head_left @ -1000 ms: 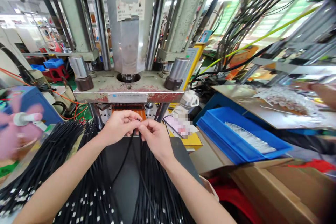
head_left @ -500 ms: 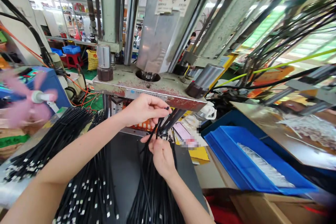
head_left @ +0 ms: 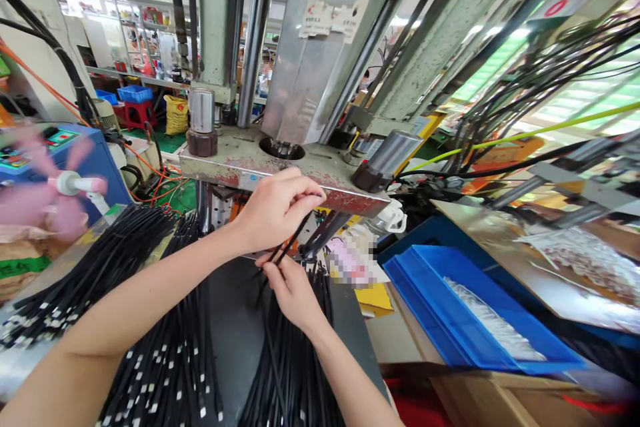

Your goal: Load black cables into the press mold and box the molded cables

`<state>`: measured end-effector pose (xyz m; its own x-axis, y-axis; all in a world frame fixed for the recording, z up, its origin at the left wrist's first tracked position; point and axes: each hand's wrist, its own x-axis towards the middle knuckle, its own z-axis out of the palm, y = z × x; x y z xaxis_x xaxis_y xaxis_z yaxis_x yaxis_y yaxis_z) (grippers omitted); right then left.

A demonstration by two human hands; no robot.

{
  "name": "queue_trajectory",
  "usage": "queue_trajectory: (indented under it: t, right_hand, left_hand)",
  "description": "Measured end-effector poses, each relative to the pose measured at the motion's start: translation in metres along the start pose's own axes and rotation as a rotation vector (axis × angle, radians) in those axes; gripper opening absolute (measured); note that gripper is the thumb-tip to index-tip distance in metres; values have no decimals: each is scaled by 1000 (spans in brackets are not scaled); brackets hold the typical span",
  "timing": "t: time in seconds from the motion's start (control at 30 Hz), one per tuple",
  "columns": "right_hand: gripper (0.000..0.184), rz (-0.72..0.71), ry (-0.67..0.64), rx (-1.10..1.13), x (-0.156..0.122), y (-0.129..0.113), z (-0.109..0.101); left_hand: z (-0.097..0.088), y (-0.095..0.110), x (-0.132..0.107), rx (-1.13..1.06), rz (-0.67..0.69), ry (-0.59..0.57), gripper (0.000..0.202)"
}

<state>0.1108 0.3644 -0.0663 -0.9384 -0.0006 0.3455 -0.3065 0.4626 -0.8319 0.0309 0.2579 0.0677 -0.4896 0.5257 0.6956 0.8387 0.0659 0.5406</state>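
A thin black cable (head_left: 299, 232) runs between my two hands above a dark bench top (head_left: 235, 320). My left hand (head_left: 280, 203) is closed around its upper end, just in front of the machine's steel plate (head_left: 235, 168). Lower down, my right hand (head_left: 293, 287) pinches the cable lower on its length, with fingers closed. Beneath that hand a thick bundle of black cables (head_left: 290, 367) lies on the bench. To the left are more black cables (head_left: 165, 360) with pale, shiny ends. The tip inside my left fingers is hidden.
A pink fan (head_left: 67, 183) spins at the left. Farther left-front lies another cable pile (head_left: 90, 267). At the right, a blue tray (head_left: 425, 293) holds whitish pieces. Steel posts (head_left: 203, 113) rise from the machine plate, and a yellow box (head_left: 374, 300) sits beside the bench.
My right hand has moved left and slightly up, away from the bundle. The left hand has turned, its fingers now covering the cable's tip. The view has shifted slightly.
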Motion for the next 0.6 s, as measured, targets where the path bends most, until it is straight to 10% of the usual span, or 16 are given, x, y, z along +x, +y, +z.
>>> queue_trajectory:
  t: [0.23, 0.37, 0.6]
  right_hand:
    - [20, 68, 110, -225, 68, 38, -17]
    - [22, 153, 171, -268, 109, 55, -25]
    - [20, 222, 142, -221, 118, 69, -24]
  left_hand:
    - [-3, -4, 4, -142, 119, -47, 17]
    - [11, -40, -30, -100, -113, -3, 26]
    - [21, -102, -94, 466, 5, -731, 48]
